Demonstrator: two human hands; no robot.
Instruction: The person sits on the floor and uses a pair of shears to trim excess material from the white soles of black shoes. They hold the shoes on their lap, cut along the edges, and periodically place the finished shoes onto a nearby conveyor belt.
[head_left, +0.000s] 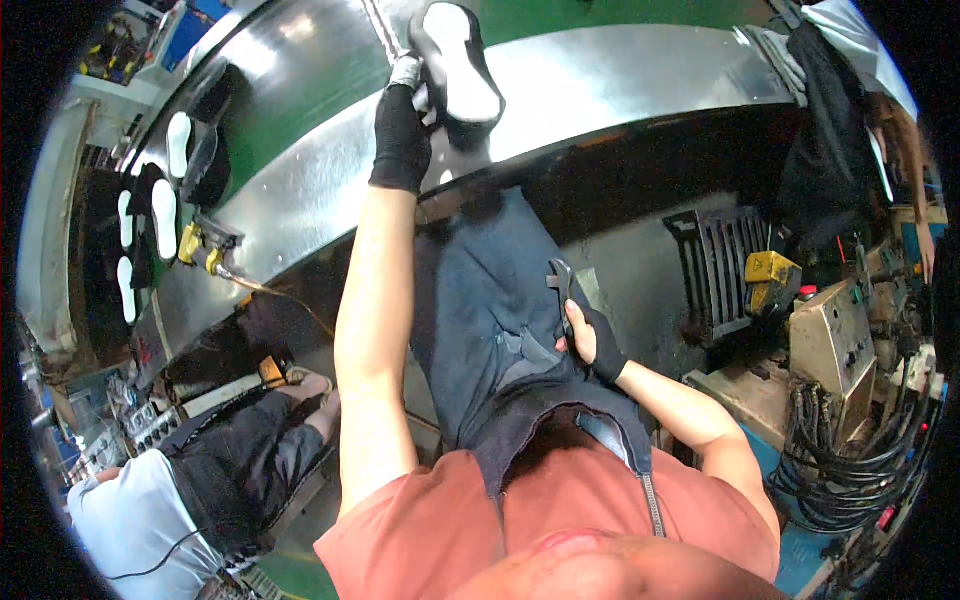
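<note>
My left hand [402, 135], in a black glove with pale tape on a fingertip, reaches forward over the metal work surface. Its fingers close on the side of a black shoe [468, 75] whose white underside faces up. Part of the grip is hidden behind the shoe. Beside those fingertips a narrow shiny strip [381, 28] runs toward the top edge. My right hand [592, 340], in a black fingerless glove, rests near my lap, closed around dark metal pincers [560, 285] with curved jaws pointing up.
A metal-edged conveyor [640, 75] with a green bed [310, 75] crosses ahead. Black shoes with white undersides [165, 218] and a yellow corded tool [200, 248] lie left. Another person [150, 510] sits lower left. At right are a black rack [722, 270], a control box [832, 335] and coiled hoses [850, 470].
</note>
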